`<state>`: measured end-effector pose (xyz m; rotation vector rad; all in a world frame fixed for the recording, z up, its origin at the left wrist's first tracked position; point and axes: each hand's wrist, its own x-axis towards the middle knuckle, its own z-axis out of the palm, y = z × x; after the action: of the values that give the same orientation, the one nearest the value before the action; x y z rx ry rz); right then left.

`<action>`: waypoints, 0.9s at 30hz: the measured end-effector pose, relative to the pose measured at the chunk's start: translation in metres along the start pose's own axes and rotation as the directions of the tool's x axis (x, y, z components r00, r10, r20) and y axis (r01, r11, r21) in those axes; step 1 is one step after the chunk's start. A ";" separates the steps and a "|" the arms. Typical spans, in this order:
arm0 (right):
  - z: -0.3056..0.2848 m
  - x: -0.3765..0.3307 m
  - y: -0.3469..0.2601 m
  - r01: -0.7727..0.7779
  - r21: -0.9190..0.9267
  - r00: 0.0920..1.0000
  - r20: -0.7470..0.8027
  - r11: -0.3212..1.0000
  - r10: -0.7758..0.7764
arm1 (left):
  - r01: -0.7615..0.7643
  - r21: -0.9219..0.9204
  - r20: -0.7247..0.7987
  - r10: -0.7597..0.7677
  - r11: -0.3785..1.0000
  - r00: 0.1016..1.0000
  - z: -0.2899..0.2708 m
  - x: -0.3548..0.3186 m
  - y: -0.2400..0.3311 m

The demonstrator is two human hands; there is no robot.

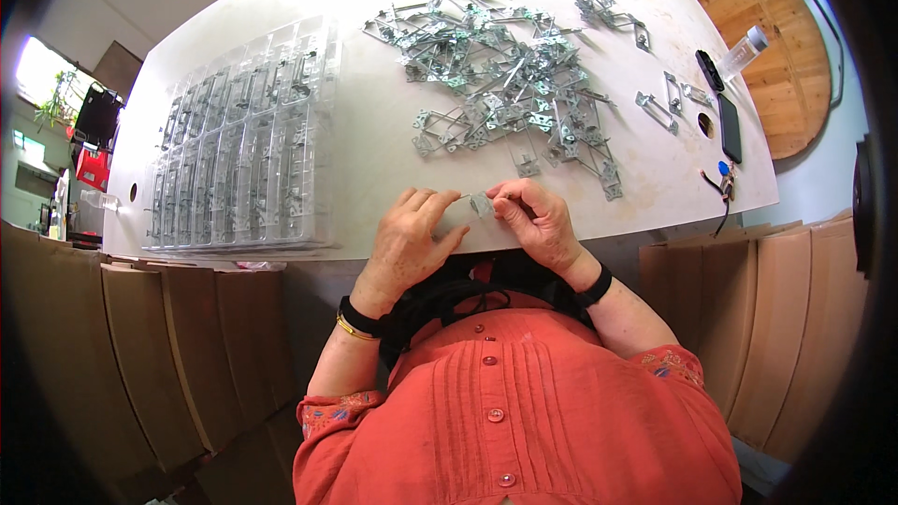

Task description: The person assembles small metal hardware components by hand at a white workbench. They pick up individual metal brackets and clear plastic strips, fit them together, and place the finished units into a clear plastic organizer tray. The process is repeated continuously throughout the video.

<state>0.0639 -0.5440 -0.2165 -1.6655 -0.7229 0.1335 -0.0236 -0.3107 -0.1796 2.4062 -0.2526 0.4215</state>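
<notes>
Close to the table's front edge, a grey metal bracket (481, 205) with a flat plate and a thin rod spans the gap between my hands. The fingers of my right hand (541, 229) pinch the plate from the right. My left hand (408, 241) is curled over the rod's left end, its thumb held away from the fingers; the rod's far end is hidden under them. Just beyond my hands lies a large tangled heap of similar metal brackets (524, 70). Left of my left hand is a clear plastic tray (324, 131) with rows of compartments holding metal brackets.
The white table (374, 145) holds a smaller bracket group (603, 9) far right and several loose ones (659, 110). Near the right edge are a dark phone (730, 129), a black device (709, 70) and a clear bottle (744, 54). Cardboard boxes (140, 346) stand on both sides.
</notes>
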 end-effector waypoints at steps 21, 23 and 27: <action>-0.001 0.003 -0.014 0.042 -0.094 0.999 0.014 0.995 -0.041 | -0.040 0.113 0.067 0.033 0.993 0.997 -0.004 0.004 -0.004; -0.001 0.002 -0.006 0.068 -0.088 0.998 0.016 0.994 -0.067 | -0.035 0.104 0.065 0.029 0.994 0.997 -0.004 0.004 -0.004; -0.001 0.001 -0.003 0.082 -0.087 0.996 0.027 0.993 -0.080 | -0.025 0.120 0.079 0.015 0.992 0.997 -0.004 0.004 -0.003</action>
<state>0.0639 -0.5444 -0.2136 -1.7182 -0.8238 0.0643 -0.0203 -0.3065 -0.1775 2.5443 -0.2935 0.3613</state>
